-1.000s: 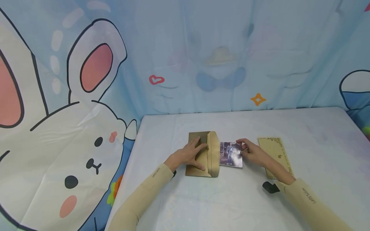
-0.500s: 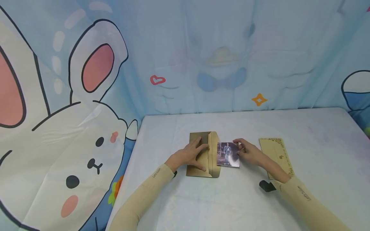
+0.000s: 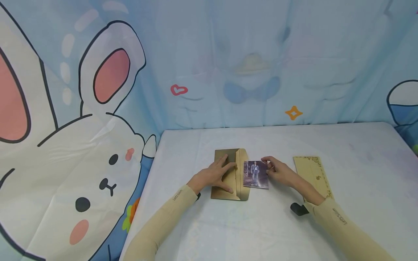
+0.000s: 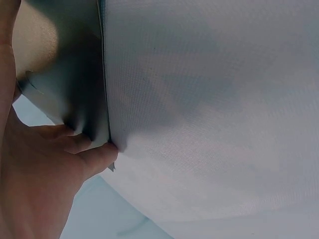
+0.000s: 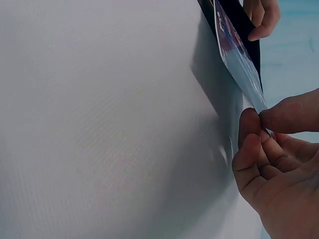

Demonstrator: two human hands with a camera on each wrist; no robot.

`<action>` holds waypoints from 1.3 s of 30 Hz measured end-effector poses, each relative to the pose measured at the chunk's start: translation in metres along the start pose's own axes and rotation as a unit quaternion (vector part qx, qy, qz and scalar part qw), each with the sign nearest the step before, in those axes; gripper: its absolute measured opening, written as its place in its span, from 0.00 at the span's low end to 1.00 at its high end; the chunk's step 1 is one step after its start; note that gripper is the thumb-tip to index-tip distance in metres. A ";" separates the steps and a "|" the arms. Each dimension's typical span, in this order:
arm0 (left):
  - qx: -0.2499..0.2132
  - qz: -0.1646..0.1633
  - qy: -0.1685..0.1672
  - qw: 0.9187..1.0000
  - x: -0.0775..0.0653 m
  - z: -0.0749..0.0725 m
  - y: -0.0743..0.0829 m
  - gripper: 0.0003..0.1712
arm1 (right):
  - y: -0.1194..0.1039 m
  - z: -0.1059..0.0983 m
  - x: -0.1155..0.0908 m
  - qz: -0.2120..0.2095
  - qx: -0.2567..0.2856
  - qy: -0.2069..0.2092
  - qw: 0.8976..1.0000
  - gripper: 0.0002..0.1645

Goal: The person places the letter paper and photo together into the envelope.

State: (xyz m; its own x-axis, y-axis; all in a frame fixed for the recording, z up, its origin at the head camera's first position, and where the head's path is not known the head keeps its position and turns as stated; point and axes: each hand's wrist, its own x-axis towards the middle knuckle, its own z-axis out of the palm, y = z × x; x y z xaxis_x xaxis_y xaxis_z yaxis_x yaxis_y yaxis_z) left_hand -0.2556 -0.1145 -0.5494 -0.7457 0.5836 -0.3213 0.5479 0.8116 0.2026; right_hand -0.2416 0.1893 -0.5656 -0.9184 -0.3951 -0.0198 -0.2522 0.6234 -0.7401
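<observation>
"Two sleeves (image 3: pixel 164 219) were marked with writing; could it be read?"

"“LetsSlim”, or something close to it, was printed on each."

"Where was the photo (image 3: pixel 256 174) held?"

"Its right edge was pinched between the thumb and fingers of the right hand (image 3: pixel 279 173); its opposite edge was lapped over the flap of the gold envelope (image 3: pixel 240 177)."

"And the left hand (image 3: pixel 213 177)?"

"It was laid on the envelope, fingers spread."

"Was other lettering noticed?"

"Small marks on the photo were too tiny to be read. Farther right on the worktop (image 3: pixel 245 228), an ornate border was shown on a pale-gold paper piece (image 3: pixel 311 174)."
</observation>
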 end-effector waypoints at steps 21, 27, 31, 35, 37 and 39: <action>-0.007 -0.002 -0.004 1.000 0.001 0.000 0.000 0.65 | -0.010 0.009 0.014 0.000 0.008 -0.011 1.000 0.28; -0.012 0.006 0.003 1.000 0.002 0.000 -0.001 0.63 | -0.013 0.011 0.019 0.002 0.008 -0.021 1.000 0.28; -0.015 0.006 0.006 1.000 0.001 0.000 -0.002 0.63 | -0.017 0.013 0.021 0.004 0.019 -0.034 0.999 0.29; -0.018 0.001 0.004 1.000 0.001 0.000 -0.002 0.64 | -0.020 0.016 0.024 0.005 0.024 -0.044 0.999 0.29; -0.018 -0.001 0.005 1.000 0.002 0.001 -0.002 0.64 | -0.021 0.017 0.025 0.002 0.022 -0.045 0.999 0.29; -0.018 -0.002 0.003 1.000 0.002 0.000 -0.002 0.64 | -0.021 0.018 0.026 -0.003 0.023 -0.043 0.999 0.29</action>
State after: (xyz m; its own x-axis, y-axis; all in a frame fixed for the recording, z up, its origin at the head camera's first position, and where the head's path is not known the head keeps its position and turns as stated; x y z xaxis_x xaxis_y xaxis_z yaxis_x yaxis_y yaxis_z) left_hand -0.2581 -0.1147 -0.5510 -0.7504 0.5805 -0.3160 0.5310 0.8142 0.2348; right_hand -0.2542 0.1532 -0.5626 -0.8864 -0.4574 -0.0715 -0.2425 0.5904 -0.7698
